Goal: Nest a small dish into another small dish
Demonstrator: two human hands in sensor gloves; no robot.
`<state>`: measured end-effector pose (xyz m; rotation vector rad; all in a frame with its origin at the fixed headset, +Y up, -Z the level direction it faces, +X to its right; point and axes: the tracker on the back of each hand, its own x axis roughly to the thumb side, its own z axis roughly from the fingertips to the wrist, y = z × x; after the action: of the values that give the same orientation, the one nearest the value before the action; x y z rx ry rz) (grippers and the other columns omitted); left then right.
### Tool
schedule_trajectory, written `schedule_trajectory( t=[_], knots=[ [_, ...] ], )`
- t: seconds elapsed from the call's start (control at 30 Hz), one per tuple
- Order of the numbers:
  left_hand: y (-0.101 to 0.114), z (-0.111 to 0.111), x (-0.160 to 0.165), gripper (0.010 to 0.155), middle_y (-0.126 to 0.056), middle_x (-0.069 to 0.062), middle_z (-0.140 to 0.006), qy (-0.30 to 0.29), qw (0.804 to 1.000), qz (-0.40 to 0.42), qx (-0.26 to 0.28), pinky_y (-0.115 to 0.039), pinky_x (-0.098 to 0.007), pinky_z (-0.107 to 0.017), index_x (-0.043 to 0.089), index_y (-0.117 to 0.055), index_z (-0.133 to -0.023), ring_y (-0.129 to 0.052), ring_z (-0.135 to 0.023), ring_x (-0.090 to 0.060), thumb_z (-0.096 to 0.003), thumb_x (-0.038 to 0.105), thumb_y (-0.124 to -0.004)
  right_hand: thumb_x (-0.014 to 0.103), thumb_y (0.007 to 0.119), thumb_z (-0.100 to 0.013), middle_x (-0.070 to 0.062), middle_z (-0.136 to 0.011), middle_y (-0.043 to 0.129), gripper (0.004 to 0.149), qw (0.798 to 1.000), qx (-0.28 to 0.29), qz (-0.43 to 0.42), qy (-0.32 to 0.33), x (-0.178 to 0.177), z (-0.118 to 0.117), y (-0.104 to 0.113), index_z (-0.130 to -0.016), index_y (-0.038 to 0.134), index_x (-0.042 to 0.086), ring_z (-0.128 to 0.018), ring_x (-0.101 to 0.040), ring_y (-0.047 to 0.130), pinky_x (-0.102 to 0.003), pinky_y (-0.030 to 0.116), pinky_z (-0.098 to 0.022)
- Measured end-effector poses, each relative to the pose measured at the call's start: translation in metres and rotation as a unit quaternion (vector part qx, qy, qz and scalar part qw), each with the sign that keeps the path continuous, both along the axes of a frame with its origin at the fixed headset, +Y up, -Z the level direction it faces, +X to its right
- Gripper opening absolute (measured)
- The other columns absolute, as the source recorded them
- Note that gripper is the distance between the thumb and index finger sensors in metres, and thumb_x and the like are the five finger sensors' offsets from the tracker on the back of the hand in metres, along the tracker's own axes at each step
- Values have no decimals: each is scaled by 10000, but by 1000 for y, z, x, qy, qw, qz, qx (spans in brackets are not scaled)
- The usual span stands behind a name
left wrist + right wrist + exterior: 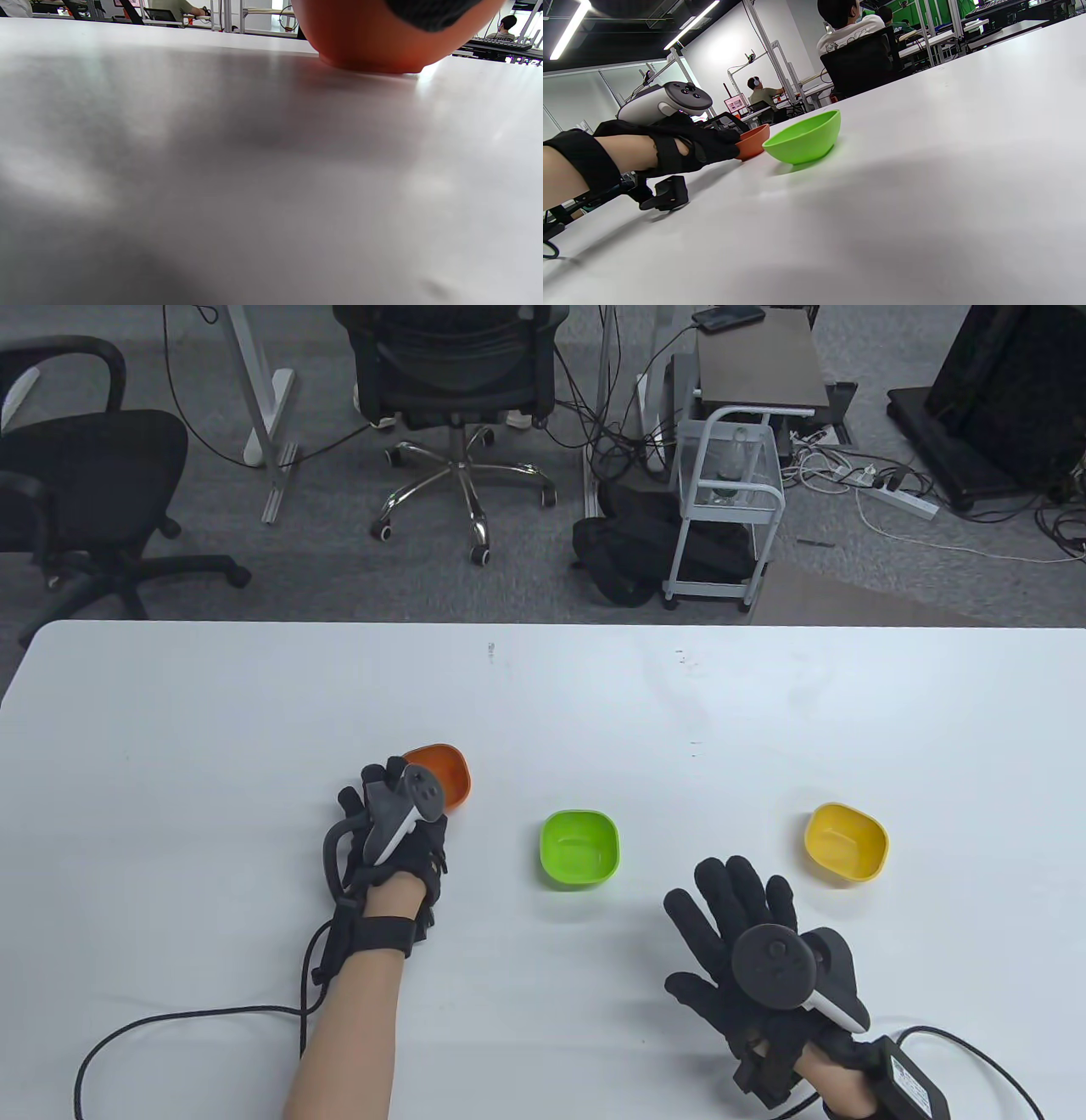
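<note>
Three small dishes stand on the white table (254, 704). My left hand (386, 806) grips the near side of the orange dish (445, 776), which rests on the table. In the left wrist view a gloved fingertip (428, 12) lies over the orange dish's wall (360, 38). The green dish (579, 848) stands empty just right of it, apart. In the right wrist view the left hand (704, 144) holds the orange dish (753, 140) beside the green dish (804, 137). The yellow dish (846, 843) stands empty at the right. My right hand (738, 916) is open, fingers spread, between the green and yellow dishes, holding nothing.
A black glove cable (170, 1027) loops on the table by my left forearm, and another (976, 1052) runs by my right wrist. Beyond the table's far edge are office chairs (458, 381) and a white cart (725, 500).
</note>
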<state>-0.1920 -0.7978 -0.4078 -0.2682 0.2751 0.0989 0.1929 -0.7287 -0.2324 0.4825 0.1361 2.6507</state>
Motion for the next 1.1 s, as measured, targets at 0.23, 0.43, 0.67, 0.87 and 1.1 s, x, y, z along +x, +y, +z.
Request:
schedule_trajectory(
  t=[0.23,0.43,0.67,0.87,1.1],
  knots=[
    [6,0,0,456,-245,226,-1155,-7,999,4,32,-181,-527,-822,498,-652,-849,-156,-1146,-139,-395,491,-692,605,696,-292,91,-1047,-46,769,1000,-1,1,0,0,0,0,-900,240,493,-1017,-322,-59,-610,-58,-667],
    [37,3,6,458,-324,211,-1155,-13,995,24,94,-250,-521,-829,476,-666,-848,-228,-1151,-142,-391,483,-693,605,696,-292,92,-1046,-49,768,1000,-1,0,0,0,0,0,-899,239,495,-1016,-322,-61,-610,-59,-667],
    [70,18,40,464,-314,203,-1162,-65,988,19,142,-168,-526,-819,493,-663,-855,-170,-1150,-154,-392,498,-692,606,695,-292,91,-1046,-49,768,1000,0,0,1,0,0,0,-900,238,495,-1017,-322,-60,-610,-58,-667],
    [90,41,93,465,-325,201,-1164,-146,975,3,170,-173,-527,-820,495,-667,-856,-174,-1152,-160,-392,504,-691,606,696,-290,91,-1046,-48,771,1000,1,-2,2,1,1,1,-900,239,494,-1017,-322,-59,-610,-58,-667],
    [74,64,144,468,-307,202,-1166,-227,961,-39,152,-175,-525,-821,484,-669,-859,-163,-1152,-155,-392,510,-681,608,693,-291,91,-1046,-48,769,1000,1,-2,3,1,1,1,-900,238,493,-1017,-322,-59,-610,-57,-667]
  ],
)
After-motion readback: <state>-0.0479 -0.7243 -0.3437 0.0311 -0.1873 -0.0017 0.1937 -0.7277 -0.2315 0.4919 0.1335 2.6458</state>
